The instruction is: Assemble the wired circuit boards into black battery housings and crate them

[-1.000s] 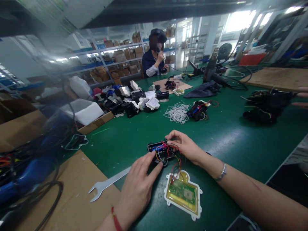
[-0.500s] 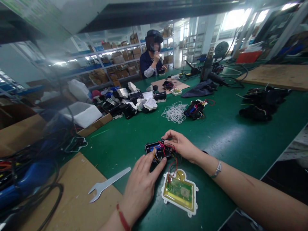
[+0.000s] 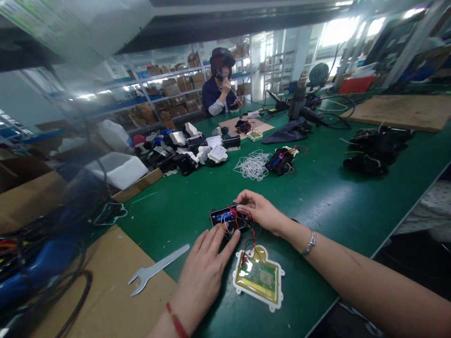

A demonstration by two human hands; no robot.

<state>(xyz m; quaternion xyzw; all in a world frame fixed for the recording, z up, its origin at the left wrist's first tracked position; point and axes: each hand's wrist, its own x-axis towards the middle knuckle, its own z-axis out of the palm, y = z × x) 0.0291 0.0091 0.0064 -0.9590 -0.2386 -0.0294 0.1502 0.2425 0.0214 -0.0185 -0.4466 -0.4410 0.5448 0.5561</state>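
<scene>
The black box (image 3: 225,217) lies on the green table (image 3: 327,197), which is bare beyond and right of it; the circuit board (image 3: 260,280) lies just before it. The right hand (image 3: 261,212) grips its far end. The left hand (image 3: 204,268) lies open, fingertips on its near edge. Both hands kept their earlier places.

bare green mat (image 3: 327,206) right of the hands — wrench (image 3: 158,268), cardboard (image 3: 105,286) crowd the left
</scene>
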